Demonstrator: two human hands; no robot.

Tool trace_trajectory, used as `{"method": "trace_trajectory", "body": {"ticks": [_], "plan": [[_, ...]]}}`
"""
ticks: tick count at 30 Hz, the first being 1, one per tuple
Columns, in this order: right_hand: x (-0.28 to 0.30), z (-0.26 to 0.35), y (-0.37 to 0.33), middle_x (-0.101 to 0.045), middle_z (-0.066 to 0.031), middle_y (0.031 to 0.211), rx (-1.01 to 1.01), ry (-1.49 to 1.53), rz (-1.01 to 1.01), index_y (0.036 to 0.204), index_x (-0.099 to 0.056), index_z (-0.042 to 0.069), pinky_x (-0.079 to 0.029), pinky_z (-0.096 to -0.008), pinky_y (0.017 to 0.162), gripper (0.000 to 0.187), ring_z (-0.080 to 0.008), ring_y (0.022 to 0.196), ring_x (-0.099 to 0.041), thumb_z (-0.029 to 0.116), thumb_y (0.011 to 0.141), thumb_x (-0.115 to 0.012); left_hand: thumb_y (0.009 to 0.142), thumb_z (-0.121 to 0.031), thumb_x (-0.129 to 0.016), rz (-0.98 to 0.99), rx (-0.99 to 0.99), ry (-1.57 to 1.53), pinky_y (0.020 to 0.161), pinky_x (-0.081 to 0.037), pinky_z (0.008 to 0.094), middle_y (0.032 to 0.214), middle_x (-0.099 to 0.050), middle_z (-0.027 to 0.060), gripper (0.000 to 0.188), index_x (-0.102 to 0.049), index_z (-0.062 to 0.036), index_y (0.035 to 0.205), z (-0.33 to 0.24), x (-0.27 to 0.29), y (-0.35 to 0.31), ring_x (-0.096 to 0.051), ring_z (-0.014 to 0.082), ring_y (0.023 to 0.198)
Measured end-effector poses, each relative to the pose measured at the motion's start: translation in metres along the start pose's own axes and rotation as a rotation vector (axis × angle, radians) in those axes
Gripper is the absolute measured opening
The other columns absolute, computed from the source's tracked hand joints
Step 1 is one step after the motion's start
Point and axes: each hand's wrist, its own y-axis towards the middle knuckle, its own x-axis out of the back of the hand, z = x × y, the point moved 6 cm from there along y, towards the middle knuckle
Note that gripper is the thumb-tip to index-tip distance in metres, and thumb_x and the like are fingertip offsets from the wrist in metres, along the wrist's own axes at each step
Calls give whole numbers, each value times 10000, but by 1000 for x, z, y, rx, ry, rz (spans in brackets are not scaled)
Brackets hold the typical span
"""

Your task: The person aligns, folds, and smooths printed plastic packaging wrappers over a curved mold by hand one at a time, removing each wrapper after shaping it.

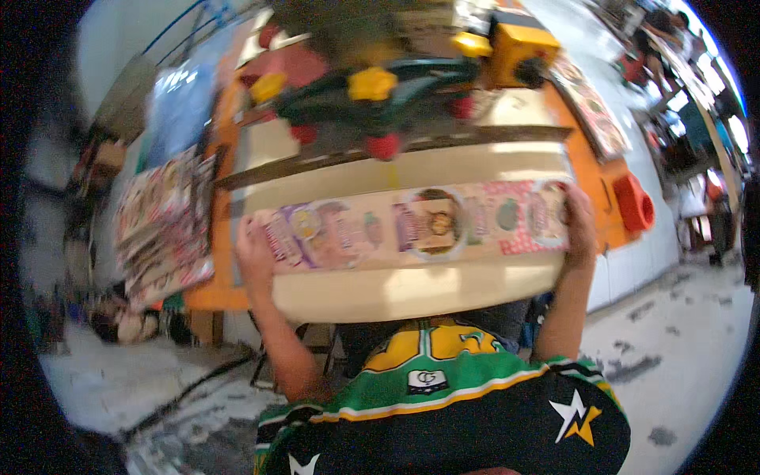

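A long, flat strip of printed packaging (372,229), pink and cream with pictures of food, stretches across the cream-coloured board (412,293) of a machine. My left hand (255,247) is closed on its left end. At the opposite end, my right hand (580,220) has its fingers curled over the edge. Motion blur softens the picture, and whether the strip touches the board beneath it I cannot tell. Just beyond it runs a dark bar (475,141), below a dark green machine part (332,103) with yellow and red knobs.
Stacked printed packaging (162,218) sits left of the board, with a blue plastic-wrapped sheet (180,107) behind it. On the orange tabletop (608,226) at right are a red hollow piece (633,203) and more printed strips (592,111). A yellow box (522,47) stands behind.
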Motion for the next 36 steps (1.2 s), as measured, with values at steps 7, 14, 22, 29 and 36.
{"method": "trace_trajectory", "body": {"ticks": [7,14,22,29,36], "plan": [[11,-18,0,-680,-66,1053,32,127,65,1148,-641,17,-530,-279,808,328,-133,919,-653,304,1017,-549,1074,-269,-483,-58,-51,-395,733,-518,263,951,-679,52,312,-579,8,1179,-4,6,-5,-623,91,841],[26,-32,15,-500,95,692,-23,105,-48,989,-662,104,-282,-182,467,286,2,543,-410,379,1017,-590,1061,-246,-526,-123,-76,-609,715,-528,229,984,-695,38,297,-590,19,1179,0,30,-26,-632,65,836],[15,-17,9,-675,-37,977,-31,260,-57,1136,-640,57,-544,-251,724,300,-100,842,-661,328,1030,-567,1017,-393,-551,-304,266,-1045,786,-582,336,1069,-701,115,469,-572,12,1252,33,67,-88,-699,208,981],[-77,-18,-10,-681,-106,1180,-67,571,-51,1292,-585,3,-573,-346,888,392,-190,1028,-682,304,1065,-478,884,-466,-712,198,204,-852,544,-507,327,843,-698,185,776,-405,40,1386,-8,20,-119,-677,259,652],[-181,-21,-50,-664,-146,1159,-270,577,291,1246,-583,-26,-541,-371,925,407,-228,1039,-667,287,987,-577,702,-699,-782,93,-22,-1145,1007,-469,410,1462,-480,147,1206,-263,28,1513,-113,-35,-128,-542,286,1288]]}}
